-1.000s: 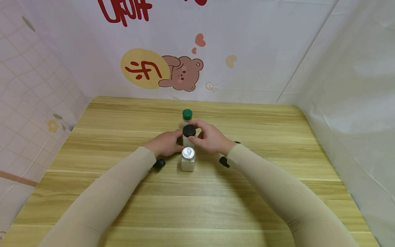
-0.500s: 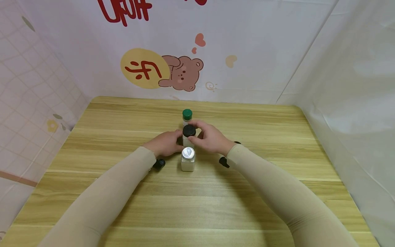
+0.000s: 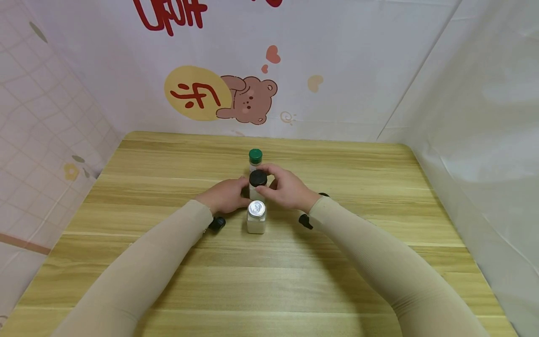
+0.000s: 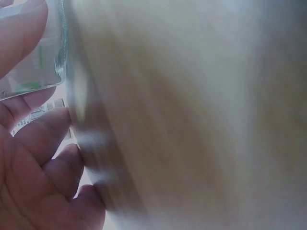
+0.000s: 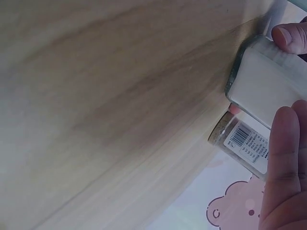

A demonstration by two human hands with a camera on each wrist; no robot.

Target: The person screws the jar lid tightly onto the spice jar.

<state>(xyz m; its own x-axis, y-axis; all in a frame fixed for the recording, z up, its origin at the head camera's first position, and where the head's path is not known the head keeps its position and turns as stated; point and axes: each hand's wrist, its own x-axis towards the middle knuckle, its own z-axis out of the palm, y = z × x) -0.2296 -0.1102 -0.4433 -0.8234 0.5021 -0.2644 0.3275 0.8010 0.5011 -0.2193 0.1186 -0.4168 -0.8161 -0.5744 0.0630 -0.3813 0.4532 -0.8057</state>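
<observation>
A square glass jar with a black lid [image 3: 258, 179] and pale contents stands upright mid-table, between both hands. My left hand [image 3: 227, 195] grips its lower left side; in the left wrist view the thumb lies across clear glass [image 4: 52, 67]. From the right, my right hand [image 3: 289, 188] holds the same jar near its lid, and the right wrist view has thumb and fingers on the white-filled glass jar [image 5: 268, 79]. Directly behind stands a green-capped spice bottle [image 3: 255, 156], its barcode label [image 5: 249, 143] visible from the right wrist. Fingers hide much of the held jar.
Just in front of the held jar is a square jar with a silver lid [image 3: 256, 220]. Black wrist devices [image 3: 217, 224] show under both sleeves. The wooden table [image 3: 269, 285] meets a printed white curtain [image 3: 337, 107] at the back.
</observation>
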